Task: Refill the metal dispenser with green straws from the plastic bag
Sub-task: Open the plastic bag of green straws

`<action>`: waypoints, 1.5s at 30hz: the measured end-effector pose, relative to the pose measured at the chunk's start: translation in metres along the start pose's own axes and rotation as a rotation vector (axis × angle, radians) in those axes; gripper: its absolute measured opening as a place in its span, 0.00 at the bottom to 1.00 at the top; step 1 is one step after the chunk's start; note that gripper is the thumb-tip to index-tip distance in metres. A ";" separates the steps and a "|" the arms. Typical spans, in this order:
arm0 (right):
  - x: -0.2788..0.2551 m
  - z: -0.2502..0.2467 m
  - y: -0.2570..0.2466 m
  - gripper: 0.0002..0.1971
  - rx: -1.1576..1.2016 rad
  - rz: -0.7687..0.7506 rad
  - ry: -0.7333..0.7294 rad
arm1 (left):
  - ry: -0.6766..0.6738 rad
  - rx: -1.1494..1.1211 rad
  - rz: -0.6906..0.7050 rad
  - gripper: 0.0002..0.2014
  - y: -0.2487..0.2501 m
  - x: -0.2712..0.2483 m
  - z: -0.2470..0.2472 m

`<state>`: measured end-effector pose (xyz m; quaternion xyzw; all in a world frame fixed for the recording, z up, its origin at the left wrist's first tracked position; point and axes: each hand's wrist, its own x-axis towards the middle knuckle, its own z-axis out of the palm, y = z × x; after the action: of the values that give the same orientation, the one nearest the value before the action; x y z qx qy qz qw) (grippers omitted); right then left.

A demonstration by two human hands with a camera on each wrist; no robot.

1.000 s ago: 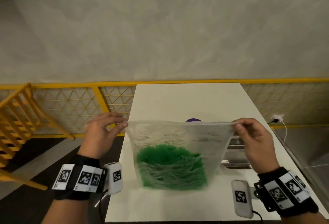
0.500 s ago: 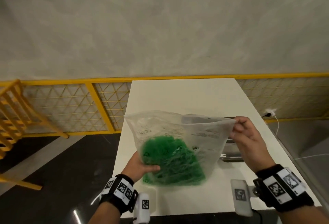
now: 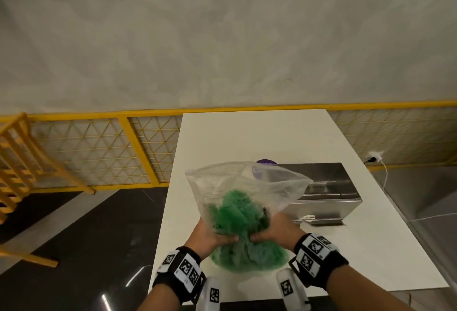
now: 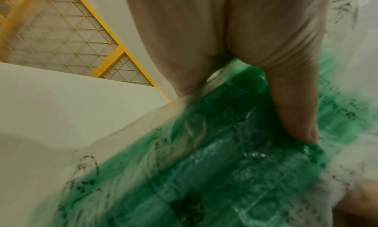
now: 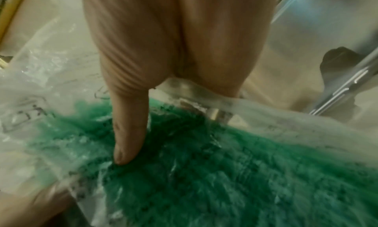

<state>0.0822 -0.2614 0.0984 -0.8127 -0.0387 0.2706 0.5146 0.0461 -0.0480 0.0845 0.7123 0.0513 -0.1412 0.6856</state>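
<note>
A clear plastic bag [image 3: 237,187] full of green straws [image 3: 247,253] stands above the near edge of the white table [image 3: 247,135]. Its open mouth points up and away from me. My left hand [image 3: 210,234] grips the bag's lower part from the left, thumb pressed into the straws [image 4: 204,174] through the plastic. My right hand [image 3: 277,229] grips it from the right, thumb likewise dug into the green mass [image 5: 225,174]. The metal dispenser [image 3: 326,194], its top open, sits on the table just behind and to the right of the bag [image 5: 51,72].
A purple round thing [image 3: 265,162] peeks out behind the bag's mouth. Yellow mesh fencing [image 3: 103,150] runs behind and left of the table. A white cable and plug [image 3: 376,160] lie by the table's right edge. Dark floor lies to the left.
Both hands left the bag's top corners and dropped to its lower part, the left first, then the right. The bag's mouth now sags open, tilted toward the dispenser.
</note>
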 end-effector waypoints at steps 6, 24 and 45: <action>0.004 0.001 0.005 0.42 0.125 -0.077 -0.040 | 0.061 0.026 0.017 0.25 0.000 -0.005 -0.003; 0.010 0.029 0.044 0.43 -0.090 -0.082 0.055 | -0.102 0.264 -0.070 0.15 -0.041 0.003 0.007; 0.016 0.032 0.035 0.21 0.122 -0.139 0.268 | 0.024 -0.166 0.142 0.36 -0.001 -0.005 0.005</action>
<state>0.0723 -0.2462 0.0516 -0.8042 -0.0094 0.1251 0.5810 0.0401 -0.0522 0.0848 0.6566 0.0203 -0.0791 0.7498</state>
